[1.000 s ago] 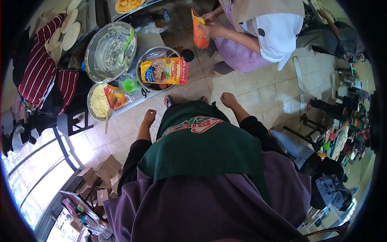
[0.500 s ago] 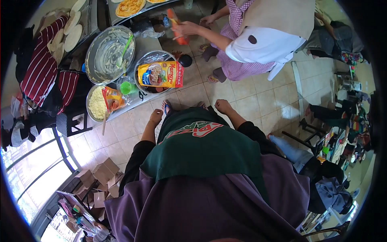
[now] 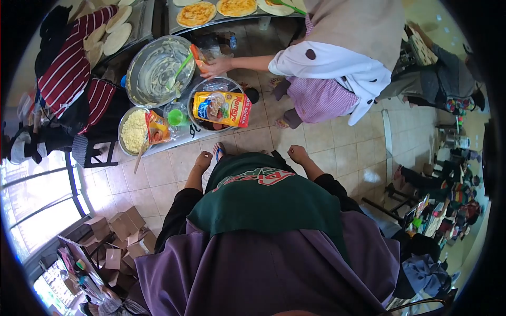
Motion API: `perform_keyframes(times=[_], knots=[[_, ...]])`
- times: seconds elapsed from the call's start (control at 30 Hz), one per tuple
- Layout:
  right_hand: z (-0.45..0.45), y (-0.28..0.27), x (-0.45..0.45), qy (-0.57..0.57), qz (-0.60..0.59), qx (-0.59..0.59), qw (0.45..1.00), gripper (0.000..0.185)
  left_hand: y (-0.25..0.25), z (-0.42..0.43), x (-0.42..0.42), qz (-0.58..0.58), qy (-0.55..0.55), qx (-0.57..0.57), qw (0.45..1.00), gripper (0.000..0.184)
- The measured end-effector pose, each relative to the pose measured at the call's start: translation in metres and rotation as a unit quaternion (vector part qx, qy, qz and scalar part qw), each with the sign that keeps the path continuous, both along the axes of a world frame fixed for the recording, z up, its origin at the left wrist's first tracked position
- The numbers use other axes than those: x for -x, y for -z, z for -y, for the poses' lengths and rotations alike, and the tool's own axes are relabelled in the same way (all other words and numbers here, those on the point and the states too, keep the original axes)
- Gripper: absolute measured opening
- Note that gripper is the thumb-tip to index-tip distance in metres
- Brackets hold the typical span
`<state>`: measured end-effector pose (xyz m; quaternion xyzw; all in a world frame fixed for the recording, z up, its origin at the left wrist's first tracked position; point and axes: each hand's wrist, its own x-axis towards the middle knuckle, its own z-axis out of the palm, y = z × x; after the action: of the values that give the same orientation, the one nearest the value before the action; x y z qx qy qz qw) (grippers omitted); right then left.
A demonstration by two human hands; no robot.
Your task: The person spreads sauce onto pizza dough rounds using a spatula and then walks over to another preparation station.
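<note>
My left hand hangs over the tiled floor with its fingers curled in, and I see nothing in it. Loosely closed too, my right hand is on the other side of my green apron, touching nothing. Nearest to my left hand is a low table. On it stand a bowl of pale yellow shreds with a wooden handle, a clear cup with green, and a round metal pan with a yellow Mamayo pouch across it. Behind them is a large metal bowl smeared with cream, a green spatula inside.
A co-worker in white and checked clothes stands ahead, one hand on an orange packet. Topped flatbreads lie on a far counter. Cardboard boxes are piled at left. Another person in striped cloth is at upper left.
The co-worker has moved left, bringing the orange packet to the rim of the large bowl. My view has shifted so the table appears further right and lower. My hands stay lowered and curled.
</note>
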<state>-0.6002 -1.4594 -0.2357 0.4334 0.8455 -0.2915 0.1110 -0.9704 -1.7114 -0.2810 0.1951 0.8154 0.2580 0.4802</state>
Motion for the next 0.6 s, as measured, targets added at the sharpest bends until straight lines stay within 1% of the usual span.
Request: perform_keyframes(times=[0.07, 0.13, 0.17, 0.27, 0.43, 0.6], knots=[[0.000, -0.003, 0.012, -0.012, -0.007, 0.004, 1.000, 0.019, 0.008, 0.005, 0.004, -0.003, -0.001, -0.008, 1.000, 0.030], [0.002, -0.008, 0.024, -0.007, -0.027, 0.017, 0.999, 0.019, 0.018, 0.008, 0.009, -0.005, 0.004, 0.007, 1.000, 0.031], [0.002, -0.011, 0.029, -0.015, -0.024, 0.017, 0.999, 0.019, 0.023, 0.009, 0.011, -0.024, 0.010, -0.005, 1.000, 0.032], [0.004, -0.013, 0.042, -0.016, -0.036, 0.021, 0.999, 0.020, 0.037, 0.018, 0.018, -0.023, -0.002, -0.019, 1.000, 0.032], [0.003, -0.011, 0.050, -0.030, -0.041, 0.033, 0.998, 0.020, 0.026, 0.027, 0.027, 0.003, -0.021, -0.012, 1.000, 0.033], [0.003, -0.014, 0.057, -0.030, -0.030, 0.028, 0.999, 0.020, 0.014, 0.036, 0.030, 0.008, -0.047, 0.025, 0.999, 0.032]])
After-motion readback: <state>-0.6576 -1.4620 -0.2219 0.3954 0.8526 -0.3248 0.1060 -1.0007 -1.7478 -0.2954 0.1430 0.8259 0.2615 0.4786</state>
